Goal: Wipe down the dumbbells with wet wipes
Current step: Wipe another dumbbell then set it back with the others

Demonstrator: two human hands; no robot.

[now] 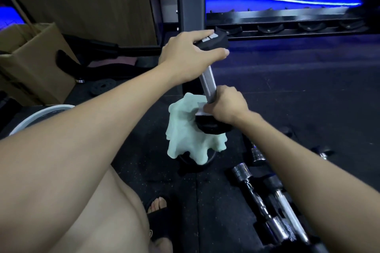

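Observation:
A black dumbbell with a knurled silver handle (208,82) stands on end, tilted, in the middle of the view. Its lower head rests on a pale green cloth (181,139) draped over a dark round object on the floor. My left hand (189,55) grips the upper black head from above. My right hand (228,104) is wrapped round the bottom of the handle and pinches a white wet wipe (202,109) against it, just above the lower head.
Several chrome dumbbells (265,197) lie on the black rubber floor at lower right. A dumbbell rack (287,22) with empty cradles stands behind. A cardboard box (30,63) sits at left, a white ring (35,117) below it. My sandalled foot (158,211) is near.

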